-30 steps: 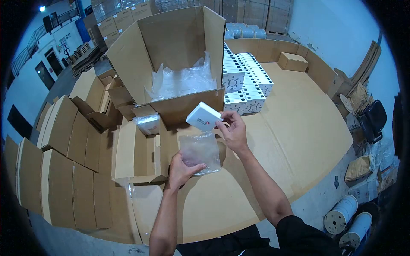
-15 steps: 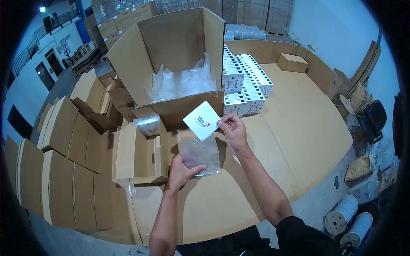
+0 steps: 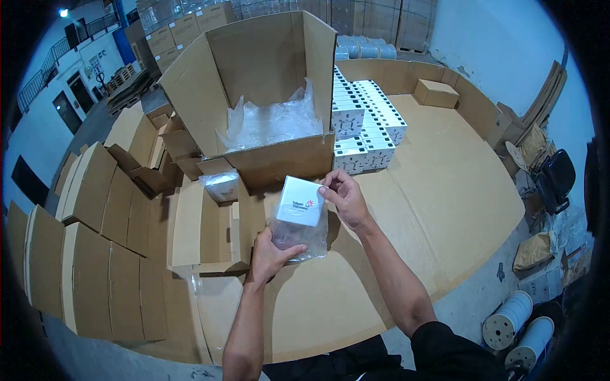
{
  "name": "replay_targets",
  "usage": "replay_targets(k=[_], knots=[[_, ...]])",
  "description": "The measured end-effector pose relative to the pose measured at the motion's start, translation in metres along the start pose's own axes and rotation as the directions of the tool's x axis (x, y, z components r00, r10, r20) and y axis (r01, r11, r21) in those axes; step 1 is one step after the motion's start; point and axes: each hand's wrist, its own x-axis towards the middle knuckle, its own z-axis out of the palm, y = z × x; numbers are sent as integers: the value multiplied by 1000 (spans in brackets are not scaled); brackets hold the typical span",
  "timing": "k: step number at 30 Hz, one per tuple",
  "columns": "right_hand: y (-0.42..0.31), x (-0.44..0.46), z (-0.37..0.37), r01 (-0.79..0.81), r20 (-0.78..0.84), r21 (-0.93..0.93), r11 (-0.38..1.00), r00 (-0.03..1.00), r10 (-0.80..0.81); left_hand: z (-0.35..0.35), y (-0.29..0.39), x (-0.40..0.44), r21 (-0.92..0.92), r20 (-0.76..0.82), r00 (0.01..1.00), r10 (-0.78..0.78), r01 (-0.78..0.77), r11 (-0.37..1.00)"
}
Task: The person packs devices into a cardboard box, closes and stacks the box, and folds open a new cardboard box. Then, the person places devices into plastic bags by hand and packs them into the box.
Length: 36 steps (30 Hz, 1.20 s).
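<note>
My right hand (image 3: 346,202) pinches the right edge of a small white box (image 3: 300,202) with a printed logo on its face. The lower part of the box is at the mouth of a clear plastic bag (image 3: 297,238). My left hand (image 3: 271,257) grips the bag from the lower left, thumb across its front. Left of my hands stands an open cardboard box (image 3: 219,260), with a plastic-wrapped white packet (image 3: 220,187) in its far end. Behind my hands is a large open carton (image 3: 273,162) holding crumpled clear plastic bags (image 3: 273,126).
Stacks of white printed boxes (image 3: 365,124) stand right of the large carton. Brown cartons (image 3: 95,273) line the table's left side. A closed small carton (image 3: 436,93) sits at the far right of the cardboard-covered table (image 3: 438,184). White cable reels (image 3: 508,317) lie on the floor.
The white box has moved down and tilted more level, so its lower part now meets the bag's mouth. My right hand turned with it; my left hand stayed nearly still.
</note>
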Motion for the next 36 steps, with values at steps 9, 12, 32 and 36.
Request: replay_targets(k=[9, 12, 32, 36], knots=[[-9, -3, 6, -200, 54, -96, 975, 977, 206, 8, 8, -3, -60, -27, 999, 38, -40, 997], [-8, -3, 4, -187, 74, -133, 973, 977, 198, 11, 13, -5, -128, -32, 999, 38, -42, 991], [44, -7, 9, -240, -238, 330, 913, 915, 326, 21, -27, 62, -389, -169, 985, 38, -102, 915], [37, -9, 12, -260, -201, 403, 878, 911, 361, 16, -33, 67, -307, -168, 985, 46, -97, 947]])
